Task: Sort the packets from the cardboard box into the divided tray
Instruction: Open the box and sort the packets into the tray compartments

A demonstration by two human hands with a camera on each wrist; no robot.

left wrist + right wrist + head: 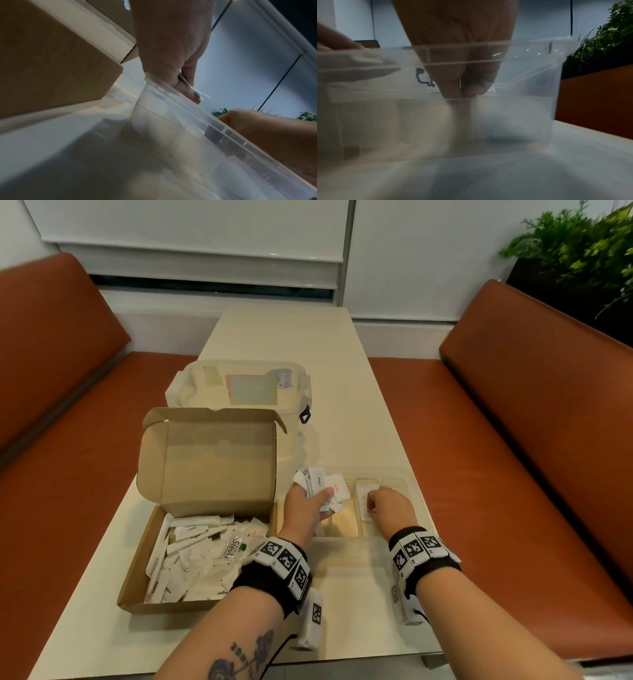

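White packets (320,489) fanned in left hand (305,505), long axes pointing away.

Head looks down; wrists low, close; all share clear tray (411,484).

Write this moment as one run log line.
left hand: grips packet bunch | right hand: inside divided tray | cardboard box: packets remain

Rust-orange benches (534,419) flank a cream table (284,337) (green plant (579,251) behind), white blinds (191,231).
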